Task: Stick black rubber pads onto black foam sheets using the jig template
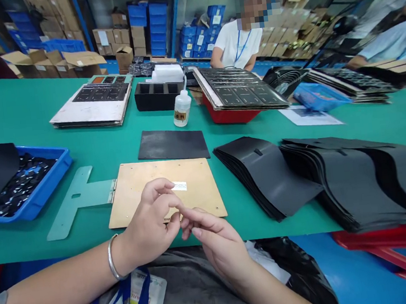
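Note:
Over a tan wooden board [163,190] with a metal hinge edge, my left hand [149,225] hangs curled, a bangle [113,258] on its wrist. My right hand [216,242] reaches across, its fingertips touching the left hand's fingers. Neither hand shows anything held, though a tiny item could be hidden between the fingers. A small white label [179,186] lies on the board just beyond my left index finger. A pale green T-shaped plate [78,204] joins the board's left edge.
Stacks of black flexible sheets [351,184] lie to the right, and a black sheet [172,144] lies beyond the board. A blue tray [27,209] sits at left. Further along the green table stand a bottle [182,108], trays and stacked boards, with a co-worker [235,47] behind them.

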`<state>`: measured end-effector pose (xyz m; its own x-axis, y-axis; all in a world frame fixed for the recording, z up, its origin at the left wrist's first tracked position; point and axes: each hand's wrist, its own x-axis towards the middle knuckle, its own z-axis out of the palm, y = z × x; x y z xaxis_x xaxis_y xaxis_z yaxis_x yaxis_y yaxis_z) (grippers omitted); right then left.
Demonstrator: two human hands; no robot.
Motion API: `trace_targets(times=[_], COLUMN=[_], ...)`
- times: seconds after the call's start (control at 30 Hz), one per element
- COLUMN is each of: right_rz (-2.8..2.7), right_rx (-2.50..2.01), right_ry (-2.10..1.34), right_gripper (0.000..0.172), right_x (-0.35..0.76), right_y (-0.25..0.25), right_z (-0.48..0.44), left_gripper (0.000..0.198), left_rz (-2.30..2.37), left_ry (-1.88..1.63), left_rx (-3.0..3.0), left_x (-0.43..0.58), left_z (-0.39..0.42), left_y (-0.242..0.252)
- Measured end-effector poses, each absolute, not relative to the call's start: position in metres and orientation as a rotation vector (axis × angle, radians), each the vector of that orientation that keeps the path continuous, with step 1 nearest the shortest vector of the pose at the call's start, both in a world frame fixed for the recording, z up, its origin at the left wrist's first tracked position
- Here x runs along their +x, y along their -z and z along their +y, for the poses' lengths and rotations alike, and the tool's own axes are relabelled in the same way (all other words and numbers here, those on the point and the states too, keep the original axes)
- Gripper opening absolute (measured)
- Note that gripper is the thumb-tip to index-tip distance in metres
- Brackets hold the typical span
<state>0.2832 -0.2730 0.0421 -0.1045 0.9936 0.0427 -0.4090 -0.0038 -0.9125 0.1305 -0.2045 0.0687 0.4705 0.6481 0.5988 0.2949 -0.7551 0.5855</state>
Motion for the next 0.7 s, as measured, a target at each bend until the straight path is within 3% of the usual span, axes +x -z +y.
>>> trace_targets(times=[0.17, 0.43, 0.7], right_rz=[-0.764, -0.353, -0.412], right_rx=[-0.749, -0.92, -0.923], right_ry=[-1.504, -1.328, -1.329], right_gripper=[0.025, 0.016, 0.019], right_x=[0.317, 0.42, 0.407], right_y=[-0.037, 0.017, 0.028], right_z=[-0.285, -0.344, -0.38], left_gripper=[0.035, 0.023, 0.015], left_rz=[0.77, 0.709, 0.549], left_ry=[-0.97, -0.758, -0.403], left_rx=[2.382, 2.217, 1.838], left_x=[0.14, 0.155, 0.191], left_z=[-0.203, -0.203, -0.209], left_y=[-0.066, -0.063, -0.057])
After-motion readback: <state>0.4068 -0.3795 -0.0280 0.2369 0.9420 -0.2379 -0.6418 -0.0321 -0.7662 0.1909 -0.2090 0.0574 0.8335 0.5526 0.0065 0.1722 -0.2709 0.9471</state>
